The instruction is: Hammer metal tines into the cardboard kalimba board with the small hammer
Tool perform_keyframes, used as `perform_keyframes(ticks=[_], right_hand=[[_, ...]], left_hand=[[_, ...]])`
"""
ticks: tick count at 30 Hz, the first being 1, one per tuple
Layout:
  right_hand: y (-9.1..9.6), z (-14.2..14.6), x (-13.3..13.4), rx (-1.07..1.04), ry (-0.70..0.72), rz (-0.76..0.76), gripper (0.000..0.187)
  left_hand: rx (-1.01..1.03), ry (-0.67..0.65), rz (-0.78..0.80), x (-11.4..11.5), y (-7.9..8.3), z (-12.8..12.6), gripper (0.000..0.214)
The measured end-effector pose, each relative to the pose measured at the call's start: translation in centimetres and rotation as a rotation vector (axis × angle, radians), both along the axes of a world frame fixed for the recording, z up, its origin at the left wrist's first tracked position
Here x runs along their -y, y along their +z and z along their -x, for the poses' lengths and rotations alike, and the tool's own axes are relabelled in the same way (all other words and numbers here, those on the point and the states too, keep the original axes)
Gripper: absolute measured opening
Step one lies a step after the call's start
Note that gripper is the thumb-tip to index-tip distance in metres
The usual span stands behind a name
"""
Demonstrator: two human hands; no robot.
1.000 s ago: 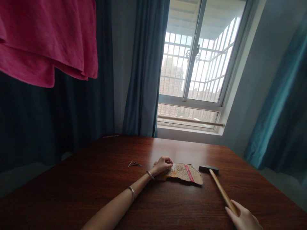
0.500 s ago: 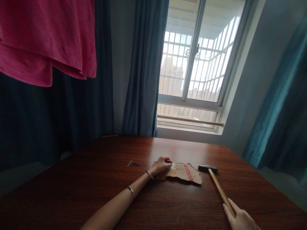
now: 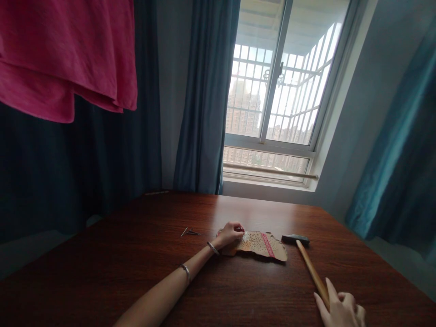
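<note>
My left hand [image 3: 233, 233] rests on a piece of cardboard [image 3: 261, 244] dotted with small holes and crossed by a red stripe. Its fingertips are pinched together over the left part of the cardboard, and whatever lies between them is too small to make out. A hammer [image 3: 308, 261] with a wooden handle and dark head lies on the table to the right. My right hand [image 3: 340, 304] is at the handle's near end, thumb and forefinger stretched out on either side of it, loosely apart. Several nails [image 3: 190, 232] lie left of the cardboard.
The brown wooden table [image 3: 218, 290] reaches back to the window wall. A pink cloth [image 3: 68, 59] hangs at upper left. Dark blue curtains [image 3: 207, 100] flank the window [image 3: 272, 91], which has bars outside.
My right hand has loosened on the hammer handle, its fingers spreading and shifting slightly down. The hammer lies in the same place. My left hand keeps its pinch.
</note>
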State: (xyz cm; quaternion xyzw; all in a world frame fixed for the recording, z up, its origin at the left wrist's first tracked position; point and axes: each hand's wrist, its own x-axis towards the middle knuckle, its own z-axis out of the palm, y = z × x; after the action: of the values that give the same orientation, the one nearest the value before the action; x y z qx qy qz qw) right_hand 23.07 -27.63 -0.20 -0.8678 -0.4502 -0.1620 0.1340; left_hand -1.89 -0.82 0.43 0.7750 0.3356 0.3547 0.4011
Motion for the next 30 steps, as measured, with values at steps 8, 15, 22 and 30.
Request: perform_keyframes(ticks=[8, 15, 22, 30], right_hand=[[4.2, 5.4, -8.6, -0.085, 0.492, -0.155, 0.038], [4.1, 8.6, -16.6, -0.436, 0.688, -0.106, 0.029], [2.4, 8.0, -17.1, -0.466, 0.701, -0.267, 0.029], [3.1, 6.9, -16.7, -0.472, 0.635, -0.235, 0.028]], left_hand=[[0.007, -0.012, 0.017, -0.3, -0.3, -0.1, 0.027], [0.197, -0.017, 0.054, 0.4, 0.2, 0.2, 0.043], [0.182, 0.147, 0.162, -3.3, 3.6, 2.9, 0.034], [-0.760, 0.507, 0.222, -6.6, 9.5, 15.3, 0.017]])
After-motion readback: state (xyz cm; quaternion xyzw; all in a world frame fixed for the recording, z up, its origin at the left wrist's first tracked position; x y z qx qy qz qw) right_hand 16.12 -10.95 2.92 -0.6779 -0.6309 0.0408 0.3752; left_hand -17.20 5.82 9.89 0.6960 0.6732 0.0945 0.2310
